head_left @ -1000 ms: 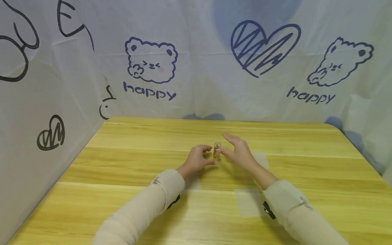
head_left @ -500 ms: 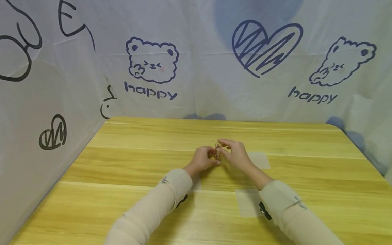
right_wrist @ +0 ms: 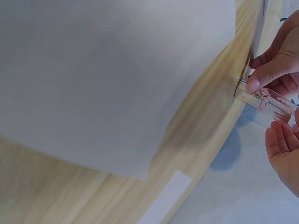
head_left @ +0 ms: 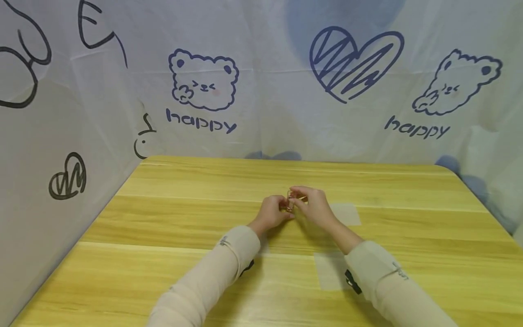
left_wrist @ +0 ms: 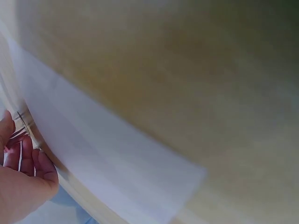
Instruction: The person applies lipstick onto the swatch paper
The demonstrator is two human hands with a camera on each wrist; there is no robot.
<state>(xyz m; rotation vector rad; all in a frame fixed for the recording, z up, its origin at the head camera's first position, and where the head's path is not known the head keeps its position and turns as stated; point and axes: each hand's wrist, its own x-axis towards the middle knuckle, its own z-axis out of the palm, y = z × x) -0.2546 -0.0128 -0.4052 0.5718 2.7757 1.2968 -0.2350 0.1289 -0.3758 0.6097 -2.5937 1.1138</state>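
Note:
Both hands hold a small clear lipstick tube (head_left: 290,205) over the middle of the table. In the right wrist view the tube (right_wrist: 272,103) shows a pinkish, see-through body with small lettering and a gold-tinted end. My right hand (head_left: 316,207) pinches the gold-tinted end between thumb and fingers. At the other end, the thumb and fingers of my left hand (head_left: 271,212) grip the tube. The left wrist view catches the left hand (left_wrist: 23,186) at its lower left edge, with its fingers curled and little of the tube visible.
The wood-grain table (head_left: 171,218) carries pale rectangular sheets, one (head_left: 330,271) near the right forearm and another (head_left: 346,213) beyond the right wrist. A white cloth (head_left: 269,91) with drawn bears and hearts hangs behind the table and along its left.
The left hand has moved slightly right and closed on the tube. The right hand's fingers, spread a second ago, have come down and now pinch its far end.

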